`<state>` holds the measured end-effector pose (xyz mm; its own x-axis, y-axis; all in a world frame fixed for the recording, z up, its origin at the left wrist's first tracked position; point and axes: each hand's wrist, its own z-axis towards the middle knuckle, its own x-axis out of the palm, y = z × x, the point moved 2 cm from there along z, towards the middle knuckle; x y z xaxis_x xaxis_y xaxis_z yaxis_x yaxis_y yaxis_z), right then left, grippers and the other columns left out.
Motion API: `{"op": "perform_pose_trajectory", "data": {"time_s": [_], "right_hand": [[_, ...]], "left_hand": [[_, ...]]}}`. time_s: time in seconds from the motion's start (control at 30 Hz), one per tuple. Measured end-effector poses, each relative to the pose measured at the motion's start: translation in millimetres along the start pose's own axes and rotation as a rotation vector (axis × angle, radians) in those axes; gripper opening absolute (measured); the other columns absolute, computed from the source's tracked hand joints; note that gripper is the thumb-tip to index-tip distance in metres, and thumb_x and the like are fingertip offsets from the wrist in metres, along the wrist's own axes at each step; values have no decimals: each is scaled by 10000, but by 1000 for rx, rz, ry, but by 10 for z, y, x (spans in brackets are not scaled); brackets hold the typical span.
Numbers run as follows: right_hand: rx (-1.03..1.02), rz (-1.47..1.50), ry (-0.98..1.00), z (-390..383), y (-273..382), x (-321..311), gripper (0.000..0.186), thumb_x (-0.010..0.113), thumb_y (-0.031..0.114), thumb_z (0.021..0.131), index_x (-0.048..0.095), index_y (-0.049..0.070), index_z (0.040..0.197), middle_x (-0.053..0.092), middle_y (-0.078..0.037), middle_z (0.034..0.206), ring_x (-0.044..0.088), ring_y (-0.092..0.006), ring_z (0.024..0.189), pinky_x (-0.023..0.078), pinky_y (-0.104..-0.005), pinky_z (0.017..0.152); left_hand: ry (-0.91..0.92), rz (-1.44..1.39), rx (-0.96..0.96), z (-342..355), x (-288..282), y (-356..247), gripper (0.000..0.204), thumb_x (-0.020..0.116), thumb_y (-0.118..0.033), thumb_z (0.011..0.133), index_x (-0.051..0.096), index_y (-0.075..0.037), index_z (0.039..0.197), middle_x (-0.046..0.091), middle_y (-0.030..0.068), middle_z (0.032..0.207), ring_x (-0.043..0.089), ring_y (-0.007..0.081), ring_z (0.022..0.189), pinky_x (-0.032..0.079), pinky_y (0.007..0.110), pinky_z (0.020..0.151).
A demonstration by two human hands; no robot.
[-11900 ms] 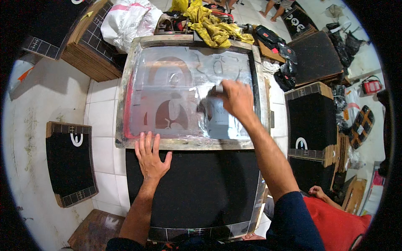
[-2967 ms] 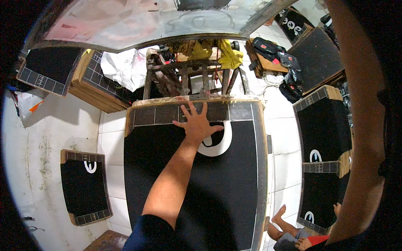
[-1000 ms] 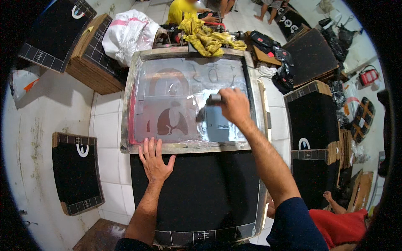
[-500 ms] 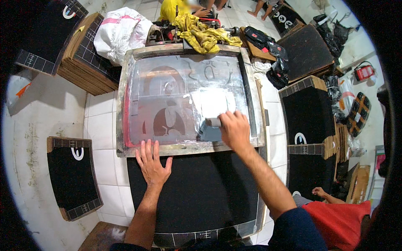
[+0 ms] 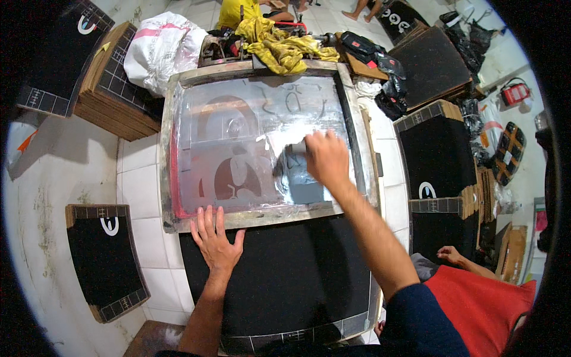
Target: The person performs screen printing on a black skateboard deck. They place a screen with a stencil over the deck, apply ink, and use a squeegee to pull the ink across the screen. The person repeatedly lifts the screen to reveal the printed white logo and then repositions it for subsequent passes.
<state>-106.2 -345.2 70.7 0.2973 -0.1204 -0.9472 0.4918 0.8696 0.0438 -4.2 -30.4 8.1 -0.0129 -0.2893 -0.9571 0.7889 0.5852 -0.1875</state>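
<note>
A wooden-framed screen lies over a black fabric-covered board, with pale blue-white ink smeared on the right half of its mesh. My right hand is closed around a dark squeegee on that inked area, partly hiding it. My left hand rests with fingers spread on the screen's front rail, its lower part over the black board.
Printed black boards stand left, with stacked boards right. A white sack and yellow cloths lie beyond the screen. A person in red is at my lower right; other people's legs show behind.
Three seconds ago the screen was raised; it now lies down. Over the last half second my right hand moved away from me with the squeegee. My left hand stays on the rail.
</note>
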Motion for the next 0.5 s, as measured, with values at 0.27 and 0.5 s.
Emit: {"op": "perform_pose_trajectory", "data": {"time_s": [0.27,0.5], "right_hand": [[46,171,226,-57,-74,-143,263,701,45,764,649,123,1010,659,-77,923,625,-326,945,471,-475,710],[15,16,-123,443,-147,125,274,745,98,775,643,120,1028,662,-59,973,632,-307,966,499,-470,787]], "left_hand": [[0,-22,12,-3,-1,11,894,827,-438,820,408,-97,1532,371,162,1577,255,366,1529,170,614,1243],[-1,-10,3,-4,0,2,901,833,-417,803,408,-103,1533,376,159,1575,259,363,1529,181,607,1242]]}}
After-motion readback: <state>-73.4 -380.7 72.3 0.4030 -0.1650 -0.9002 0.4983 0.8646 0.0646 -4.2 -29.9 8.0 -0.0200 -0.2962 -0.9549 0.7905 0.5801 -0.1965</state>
